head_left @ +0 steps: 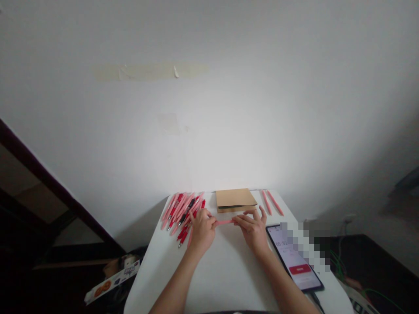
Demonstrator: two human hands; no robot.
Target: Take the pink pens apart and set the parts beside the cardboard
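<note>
A pink pen [224, 222] is stretched level between my two hands, just above the white table. My left hand [203, 227] pinches its left end, and my right hand [253, 229] grips the right end with some fingers raised. Close by my left hand lies a pile of pens [183, 209], mostly pink with some red and black ones. Two more pink pens [271, 203] lie side by side at the table's back right. My fingers cover both ends of the held pen.
Behind my hands, a brown cardboard folder or notebook [235, 198] lies near the wall. A phone [294, 257] showing a timer lies to the right of my right arm, with a cable at its lower end. The white table [225, 279] stands against a white wall [229, 109].
</note>
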